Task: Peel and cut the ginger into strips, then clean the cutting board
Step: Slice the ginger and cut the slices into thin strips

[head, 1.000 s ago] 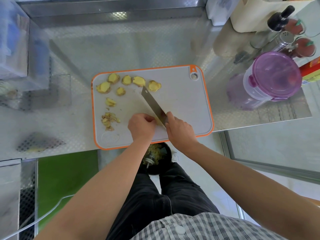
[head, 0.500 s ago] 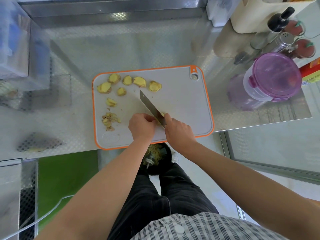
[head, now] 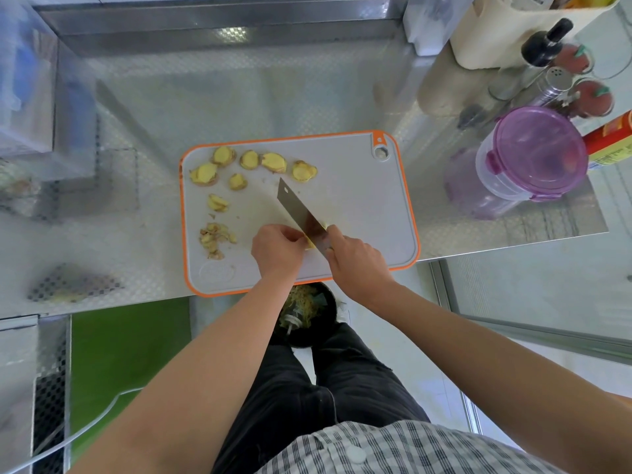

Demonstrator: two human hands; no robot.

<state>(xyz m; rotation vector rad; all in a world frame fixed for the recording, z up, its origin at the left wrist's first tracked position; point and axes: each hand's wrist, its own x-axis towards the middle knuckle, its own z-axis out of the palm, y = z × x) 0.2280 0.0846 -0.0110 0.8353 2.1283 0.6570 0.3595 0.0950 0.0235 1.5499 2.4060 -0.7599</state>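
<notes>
Several round ginger slices [head: 273,162], flat steel knife [head: 297,206], orange-rimmed board [head: 359,206]

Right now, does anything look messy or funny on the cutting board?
Nothing looks spilled or broken. The ginger slices lie scattered at the far left of the cutting board, with a heap of peel scraps nearer. The board sits right at the front edge of the counter, the only risky thing.

Ginger slices [head: 272,162] lay on the cutting board [head: 359,206] beyond the left hand [head: 278,253]. Peelings [head: 213,239] sat left of it, the knife [head: 301,210] just right.
</notes>
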